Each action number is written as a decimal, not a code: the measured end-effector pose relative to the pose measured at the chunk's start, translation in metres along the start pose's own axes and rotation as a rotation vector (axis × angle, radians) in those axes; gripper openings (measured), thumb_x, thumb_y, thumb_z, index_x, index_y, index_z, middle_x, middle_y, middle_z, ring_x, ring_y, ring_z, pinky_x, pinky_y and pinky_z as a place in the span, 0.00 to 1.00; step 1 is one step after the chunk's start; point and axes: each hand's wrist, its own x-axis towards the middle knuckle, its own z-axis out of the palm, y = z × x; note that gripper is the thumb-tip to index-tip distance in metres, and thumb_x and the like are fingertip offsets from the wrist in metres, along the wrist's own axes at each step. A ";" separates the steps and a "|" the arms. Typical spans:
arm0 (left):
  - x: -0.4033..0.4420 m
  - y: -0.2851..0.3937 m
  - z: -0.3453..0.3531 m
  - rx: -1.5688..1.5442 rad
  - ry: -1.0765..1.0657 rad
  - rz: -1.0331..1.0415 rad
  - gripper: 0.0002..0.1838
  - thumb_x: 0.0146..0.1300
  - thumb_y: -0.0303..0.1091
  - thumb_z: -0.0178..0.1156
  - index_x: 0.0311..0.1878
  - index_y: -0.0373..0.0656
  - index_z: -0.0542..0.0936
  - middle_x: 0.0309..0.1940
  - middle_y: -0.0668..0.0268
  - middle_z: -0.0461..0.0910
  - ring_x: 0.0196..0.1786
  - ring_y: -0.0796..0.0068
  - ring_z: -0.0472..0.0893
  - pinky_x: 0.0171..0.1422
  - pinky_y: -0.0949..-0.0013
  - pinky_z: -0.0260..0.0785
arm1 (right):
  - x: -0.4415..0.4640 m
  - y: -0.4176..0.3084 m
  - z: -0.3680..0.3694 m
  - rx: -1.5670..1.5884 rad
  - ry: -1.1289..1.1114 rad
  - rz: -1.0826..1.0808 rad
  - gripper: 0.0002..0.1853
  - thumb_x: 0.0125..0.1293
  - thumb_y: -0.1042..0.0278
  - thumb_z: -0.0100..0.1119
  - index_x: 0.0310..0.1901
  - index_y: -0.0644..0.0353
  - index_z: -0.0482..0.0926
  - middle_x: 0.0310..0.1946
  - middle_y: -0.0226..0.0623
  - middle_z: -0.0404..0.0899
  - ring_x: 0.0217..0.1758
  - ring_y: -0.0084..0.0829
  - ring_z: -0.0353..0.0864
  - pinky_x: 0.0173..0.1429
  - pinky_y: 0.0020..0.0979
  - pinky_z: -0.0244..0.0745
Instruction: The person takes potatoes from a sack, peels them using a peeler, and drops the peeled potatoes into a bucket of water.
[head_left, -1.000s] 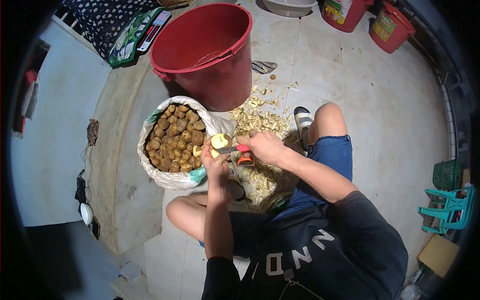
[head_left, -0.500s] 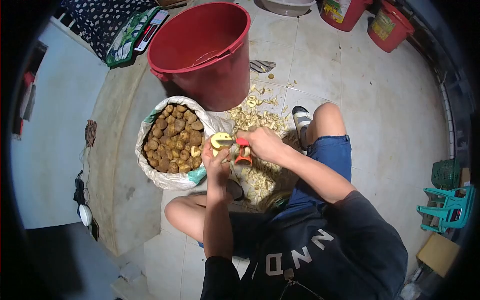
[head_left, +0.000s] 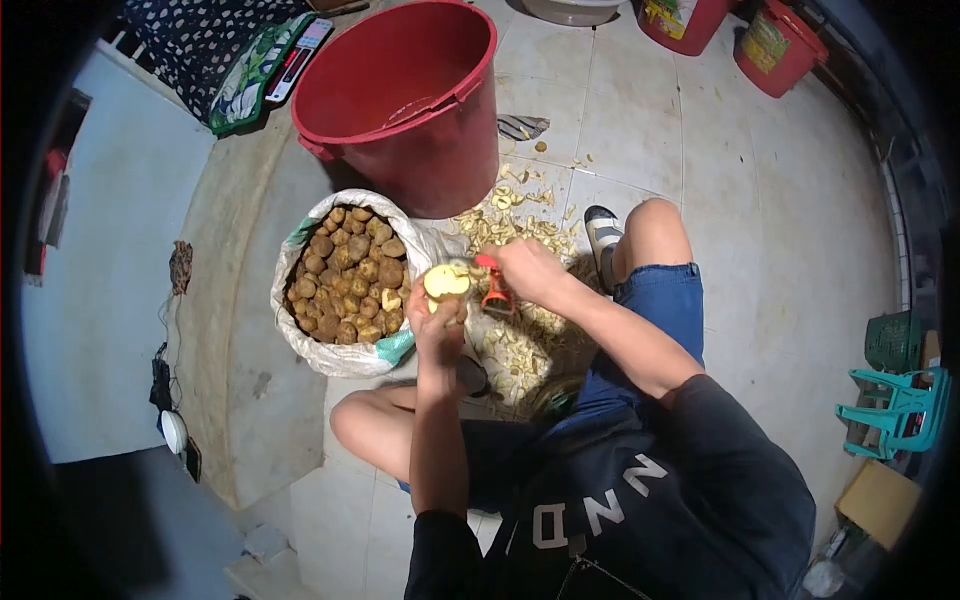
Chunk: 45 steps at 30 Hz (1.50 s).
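My left hand is wrapped round a potato, whose pale yellow cut face looks up. Just to its right, my right hand grips a red-handled knife; the blade is smeared by motion close to the potato. Below the knife handle, an orange-red peeler hangs at the same hand. How the fingers keep hold of both tools is hidden. Left of my hands stands an open white sack full of brown unpeeled potatoes. Peelings lie scattered on the floor beneath my hands.
A large red tub stands behind the sack. Two smaller red buckets and a pale basin are at the back. A digital scale sits at the upper left. A teal plastic stool is at the far right.
My right hand has drawn slightly up and to the right, taking the knife off the potato's cut face. The peeler has swung right with it. My left hand still holds the potato.
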 end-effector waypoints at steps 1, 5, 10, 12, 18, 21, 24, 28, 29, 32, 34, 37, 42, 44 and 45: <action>0.000 0.003 0.005 -0.009 -0.008 0.009 0.26 0.52 0.22 0.59 0.58 0.35 0.68 0.43 0.62 0.77 0.36 0.81 0.75 0.31 0.80 0.64 | 0.003 0.004 -0.002 -0.063 0.007 0.008 0.14 0.60 0.71 0.57 0.48 0.56 0.78 0.27 0.49 0.81 0.37 0.51 0.85 0.42 0.49 0.79; 0.002 0.003 0.005 -0.007 0.046 0.027 0.26 0.52 0.23 0.59 0.58 0.36 0.69 0.44 0.61 0.77 0.36 0.79 0.76 0.32 0.80 0.65 | -0.022 -0.031 -0.017 -0.004 -0.084 -0.048 0.14 0.59 0.71 0.58 0.49 0.54 0.77 0.30 0.52 0.81 0.40 0.52 0.84 0.43 0.50 0.78; 0.001 0.000 -0.002 0.023 0.039 -0.029 0.28 0.53 0.26 0.61 0.59 0.35 0.68 0.44 0.61 0.77 0.37 0.79 0.77 0.31 0.80 0.64 | -0.006 -0.014 -0.007 -0.064 -0.104 -0.007 0.13 0.61 0.72 0.53 0.48 0.55 0.79 0.30 0.52 0.81 0.39 0.54 0.84 0.42 0.50 0.79; 0.004 0.001 0.002 0.024 -0.026 -0.009 0.30 0.53 0.29 0.63 0.60 0.35 0.68 0.45 0.61 0.78 0.38 0.78 0.77 0.31 0.79 0.65 | 0.001 0.000 0.002 -0.044 -0.020 -0.018 0.13 0.60 0.73 0.54 0.47 0.57 0.80 0.28 0.52 0.81 0.37 0.54 0.85 0.41 0.49 0.80; -0.002 0.012 0.010 -0.088 -0.026 0.021 0.34 0.54 0.32 0.66 0.65 0.37 0.66 0.50 0.60 0.76 0.43 0.74 0.78 0.32 0.77 0.68 | -0.014 -0.006 -0.019 0.093 0.097 -0.039 0.15 0.53 0.73 0.64 0.46 0.59 0.81 0.31 0.51 0.83 0.37 0.52 0.84 0.45 0.48 0.80; 0.001 0.012 -0.014 -0.099 -0.055 0.020 0.35 0.54 0.29 0.66 0.66 0.38 0.64 0.51 0.60 0.75 0.44 0.73 0.78 0.33 0.75 0.70 | 0.002 0.031 -0.006 -0.063 -0.072 0.064 0.16 0.51 0.69 0.71 0.41 0.61 0.80 0.30 0.53 0.82 0.38 0.53 0.83 0.43 0.47 0.78; 0.003 0.017 -0.018 -0.087 -0.037 0.008 0.35 0.53 0.24 0.66 0.65 0.39 0.65 0.51 0.59 0.75 0.46 0.69 0.79 0.35 0.73 0.73 | 0.012 0.058 0.004 -0.163 -0.211 0.103 0.21 0.45 0.64 0.78 0.36 0.65 0.77 0.30 0.54 0.81 0.38 0.52 0.82 0.41 0.47 0.76; 0.003 0.017 -0.027 -0.107 -0.035 0.048 0.33 0.53 0.23 0.66 0.63 0.37 0.66 0.50 0.57 0.77 0.48 0.66 0.81 0.38 0.71 0.77 | 0.018 0.042 -0.025 0.538 0.032 -0.071 0.23 0.43 0.65 0.82 0.35 0.62 0.76 0.26 0.29 0.78 0.32 0.19 0.74 0.38 0.27 0.71; 0.002 0.015 -0.026 -0.071 -0.024 0.021 0.32 0.52 0.23 0.66 0.62 0.37 0.67 0.49 0.57 0.78 0.47 0.67 0.81 0.38 0.71 0.77 | 0.019 0.045 -0.021 0.741 0.039 -0.076 0.22 0.44 0.66 0.81 0.36 0.62 0.76 0.27 0.27 0.78 0.33 0.18 0.74 0.38 0.26 0.71; 0.005 0.005 -0.021 -0.024 -0.029 -0.019 0.29 0.50 0.21 0.66 0.57 0.35 0.68 0.46 0.57 0.80 0.43 0.68 0.82 0.38 0.71 0.77 | 0.017 0.023 -0.024 0.950 0.067 -0.120 0.22 0.46 0.68 0.81 0.40 0.61 0.76 0.29 0.24 0.78 0.34 0.17 0.74 0.39 0.24 0.71; 0.008 -0.003 -0.026 0.048 -0.183 -0.054 0.29 0.51 0.22 0.64 0.58 0.39 0.68 0.46 0.58 0.79 0.45 0.69 0.81 0.39 0.72 0.76 | 0.016 0.020 -0.024 0.968 0.082 -0.157 0.23 0.47 0.68 0.80 0.41 0.61 0.76 0.30 0.24 0.78 0.34 0.17 0.74 0.39 0.24 0.71; 0.003 -0.006 -0.025 -0.075 -0.243 -0.075 0.28 0.52 0.27 0.64 0.58 0.38 0.68 0.47 0.57 0.78 0.45 0.67 0.81 0.40 0.70 0.76 | 0.025 0.037 -0.021 0.767 0.154 -0.146 0.22 0.49 0.72 0.79 0.43 0.61 0.75 0.31 0.26 0.79 0.34 0.17 0.76 0.40 0.23 0.73; -0.003 0.001 -0.003 -0.151 -0.148 -0.074 0.33 0.60 0.35 0.62 0.66 0.35 0.64 0.51 0.54 0.78 0.47 0.63 0.80 0.43 0.67 0.77 | 0.018 0.034 -0.034 1.027 0.146 -0.112 0.22 0.47 0.76 0.79 0.42 0.61 0.76 0.30 0.28 0.81 0.33 0.17 0.79 0.39 0.23 0.75; 0.001 -0.007 -0.013 -0.052 -0.163 -0.060 0.34 0.60 0.34 0.61 0.68 0.35 0.63 0.55 0.53 0.76 0.50 0.63 0.79 0.45 0.68 0.77 | 0.012 0.020 -0.036 0.909 0.150 -0.171 0.21 0.47 0.76 0.79 0.41 0.61 0.76 0.30 0.27 0.81 0.34 0.17 0.78 0.40 0.23 0.75; -0.001 -0.005 -0.011 -0.076 -0.171 -0.072 0.34 0.61 0.33 0.61 0.68 0.34 0.62 0.56 0.52 0.76 0.51 0.63 0.79 0.46 0.67 0.77 | 0.014 0.030 -0.031 0.911 0.150 -0.169 0.21 0.47 0.76 0.79 0.41 0.61 0.76 0.30 0.27 0.81 0.34 0.17 0.78 0.40 0.23 0.75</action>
